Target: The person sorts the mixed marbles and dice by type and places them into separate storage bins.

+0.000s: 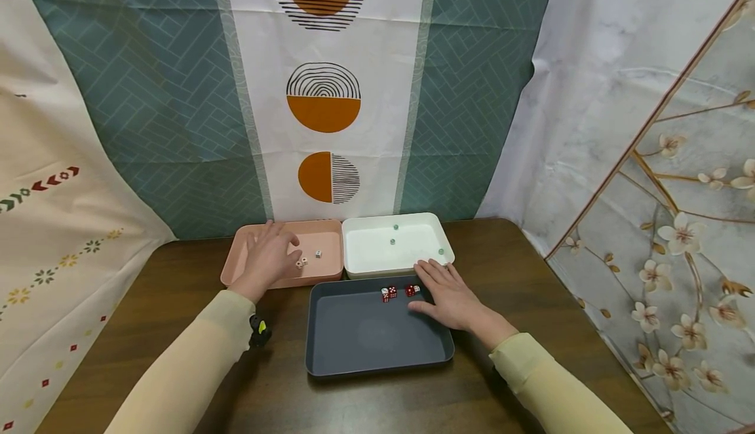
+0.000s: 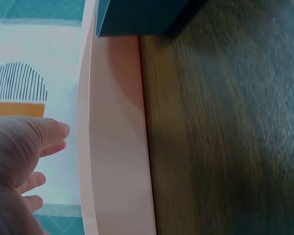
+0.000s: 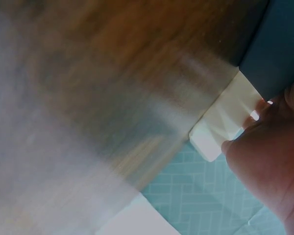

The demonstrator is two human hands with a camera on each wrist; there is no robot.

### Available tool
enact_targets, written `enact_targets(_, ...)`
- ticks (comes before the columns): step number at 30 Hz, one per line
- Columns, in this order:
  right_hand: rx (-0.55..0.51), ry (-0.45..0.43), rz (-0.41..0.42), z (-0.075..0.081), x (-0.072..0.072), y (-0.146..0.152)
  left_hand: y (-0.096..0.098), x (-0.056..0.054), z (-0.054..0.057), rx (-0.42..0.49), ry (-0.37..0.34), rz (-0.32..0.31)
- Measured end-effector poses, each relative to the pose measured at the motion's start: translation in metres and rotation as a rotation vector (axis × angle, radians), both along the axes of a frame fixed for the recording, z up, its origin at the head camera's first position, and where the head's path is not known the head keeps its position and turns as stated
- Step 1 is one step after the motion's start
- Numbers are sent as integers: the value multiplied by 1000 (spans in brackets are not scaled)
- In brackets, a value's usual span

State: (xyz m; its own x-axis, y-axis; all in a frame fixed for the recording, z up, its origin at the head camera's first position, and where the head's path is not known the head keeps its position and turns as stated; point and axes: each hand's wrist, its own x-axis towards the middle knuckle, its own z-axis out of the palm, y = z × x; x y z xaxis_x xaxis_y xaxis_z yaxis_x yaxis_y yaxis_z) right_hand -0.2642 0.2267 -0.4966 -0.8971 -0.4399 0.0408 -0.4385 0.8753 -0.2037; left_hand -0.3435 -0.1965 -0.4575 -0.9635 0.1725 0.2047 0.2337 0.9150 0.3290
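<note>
My left hand [image 1: 272,255] is over the pink tray [image 1: 321,275], its fingers loosely bent and spread from the thumb. In the left wrist view nothing shows between thumb and fingers. Three small white dice [image 1: 318,254] lie in this tray, just right of the fingertips. My right hand [image 1: 449,296] lies across the back right corner of the dark grey tray [image 1: 377,342], fingers extended toward the white tray's front rim. Beside its thumb, several red dice [image 1: 392,292] and a white die [image 1: 416,288] sit near the grey tray's back wall. The hand may hide others.
The white tray [image 1: 371,260] adjoins the pink one and holds three small green dice [image 1: 392,242]. All the trays stand on a brown wooden table [image 1: 265,381]. A patterned cloth [image 1: 472,93] hangs behind, with more cloth at both sides. A dark band [image 1: 259,331] circles the left wrist.
</note>
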Motion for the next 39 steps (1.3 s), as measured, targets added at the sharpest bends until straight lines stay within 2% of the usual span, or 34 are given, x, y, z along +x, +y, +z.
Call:
enact_targets(8, -50, 48, 37, -4, 0, 2, 17, 3, 2, -16, 21, -53)
enact_targets(15, -39, 49, 37, -2, 0, 2, 39, 10, 11, -53, 22, -88)
enact_targets(18, -23, 36, 26, -1, 0, 1, 49, 14, 14, -71, 37, -112)
enact_targets(23, -39, 51, 35, -7, -3, 4, 62, 24, 19, -72, 71, -166)
enact_targets(30, -60, 55, 41, -10, -4, 5, 79, 36, 20, -73, 122, -249)
enact_targets(34, -36, 53, 36, -12, -5, 6, 91, 42, 20, -97, 124, -285)
enact_targets(39, -54, 52, 39, -10, -4, 6, 103, 49, 21, -111, 110, -325)
